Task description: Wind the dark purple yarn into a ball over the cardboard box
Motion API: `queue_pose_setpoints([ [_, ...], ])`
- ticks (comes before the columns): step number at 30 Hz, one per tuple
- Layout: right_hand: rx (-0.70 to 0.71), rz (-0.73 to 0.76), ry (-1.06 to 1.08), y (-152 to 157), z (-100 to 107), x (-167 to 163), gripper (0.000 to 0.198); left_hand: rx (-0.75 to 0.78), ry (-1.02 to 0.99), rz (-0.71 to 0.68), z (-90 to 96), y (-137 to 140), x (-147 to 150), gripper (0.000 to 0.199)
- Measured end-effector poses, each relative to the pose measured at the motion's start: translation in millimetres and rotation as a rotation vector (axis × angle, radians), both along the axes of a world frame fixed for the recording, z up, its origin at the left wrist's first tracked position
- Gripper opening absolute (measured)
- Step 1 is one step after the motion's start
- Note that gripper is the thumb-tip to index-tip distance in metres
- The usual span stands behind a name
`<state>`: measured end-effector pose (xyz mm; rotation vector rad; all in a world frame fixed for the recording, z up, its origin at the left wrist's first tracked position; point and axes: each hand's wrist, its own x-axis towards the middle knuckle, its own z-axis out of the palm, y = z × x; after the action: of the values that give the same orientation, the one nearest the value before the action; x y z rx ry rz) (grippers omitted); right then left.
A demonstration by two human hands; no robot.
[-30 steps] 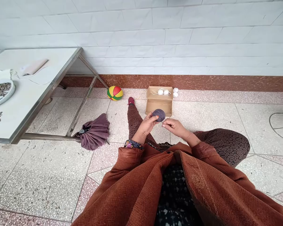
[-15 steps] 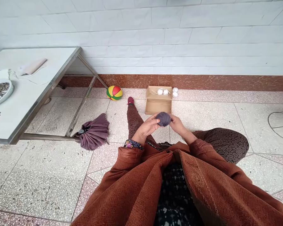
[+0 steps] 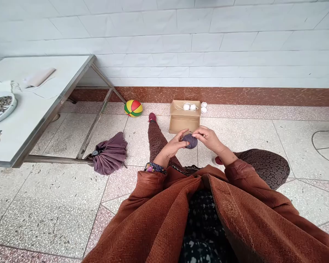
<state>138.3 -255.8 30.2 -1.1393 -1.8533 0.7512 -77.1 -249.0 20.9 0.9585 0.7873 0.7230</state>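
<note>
A purple-grey ball of yarn (image 3: 191,141) is held above the floor, between my legs. My left hand (image 3: 175,145) grips it from the left, with thumb and fingers around its side. Over the ball's upper right, my right hand (image 3: 208,138) pinches its thumb and fingertips together on the yarn; the strand itself is barely visible. Just beyond the hands sits an open cardboard box (image 3: 181,125). Two white yarn balls (image 3: 189,106) lie at its raised lid, and more white balls (image 3: 204,107) lie just right of it.
A striped ball (image 3: 133,108) and a folded purple umbrella (image 3: 109,153) are on the left, by a metal-framed table (image 3: 68,69) bearing a plate of dried bits (image 3: 12,106). A wire ring (image 3: 315,146) lies far right. The tiled wall (image 3: 222,47) stands behind.
My right hand has risen from the ball's right side to its top right. The left fingers have lifted a little, and the yarn ball has turned and dipped slightly.
</note>
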Motion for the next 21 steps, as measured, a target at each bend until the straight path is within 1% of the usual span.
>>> queue_pose_setpoints([
  [3, -0.023, -0.037, 0.047, 6, -12, -2, 0.027, -0.045, -0.121, -0.145, 5.8, -5, 0, 0.078],
  [5, -0.050, -0.058, 0.078, 4, -26, -6, 0.024, -0.101, -0.209, -0.182, 8.6, -6, -1, 0.075],
  [7, -0.086, -0.091, 0.075, -2, -42, -9, 0.022, -0.147, -0.263, -0.169, 9.1, -5, -2, 0.071],
  [9, -0.124, -0.121, 0.028, -9, -54, -11, 0.020, -0.173, -0.280, -0.119, 6.6, -2, -2, 0.067],
  [11, -0.139, -0.107, -0.030, -16, -61, -13, 0.022, -0.188, -0.282, -0.042, 2.3, 1, -1, 0.062],
  [12, -0.136, -0.072, -0.052, -19, -61, -14, 0.023, -0.196, -0.281, 0.003, 0.0, 3, 0, 0.058],
  [14, -0.112, 0.032, -0.076, -24, -57, -15, 0.028, -0.210, -0.273, 0.090, -3.7, 5, 1, 0.053],
  [17, -0.067, 0.147, -0.074, -28, -39, -15, 0.031, -0.206, -0.202, 0.187, -6.0, 6, 2, 0.048],
  [19, -0.049, 0.149, -0.058, -27, -24, -13, 0.029, -0.176, -0.121, 0.205, -6.1, 5, 1, 0.046],
  [21, -0.029, 0.107, -0.040, -21, -10, -8, 0.027, -0.141, -0.052, 0.179, -5.6, 4, -1, 0.045],
])
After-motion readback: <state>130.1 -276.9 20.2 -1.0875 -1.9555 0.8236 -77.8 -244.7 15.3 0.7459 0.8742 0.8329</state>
